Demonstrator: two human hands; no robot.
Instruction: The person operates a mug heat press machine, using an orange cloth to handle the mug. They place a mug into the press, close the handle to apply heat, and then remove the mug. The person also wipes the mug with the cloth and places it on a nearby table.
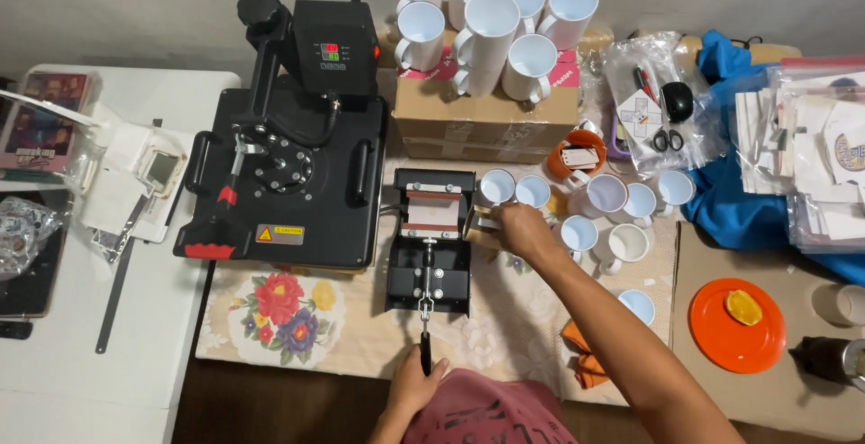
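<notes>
A small black mug press [431, 264] stands on a flowered cloth in front of me, a white mug [434, 212] clamped in its heater band. My left hand [417, 383] is shut on the press's long black lever handle [424, 350] at the near end. My right hand [522, 228] reaches to the right side of the press, fingers closed at the clamped mug's side; what they grip is hidden. Two white mugs [514, 190] stand just behind that hand.
A large black flat heat press [284, 174] sits to the left. Several white mugs [491, 25] are on a cardboard box [482, 111] behind, more mugs [622, 219] to the right. An orange plate [734, 327], orange cloth [584, 358], blue fabric and bagged papers lie at right.
</notes>
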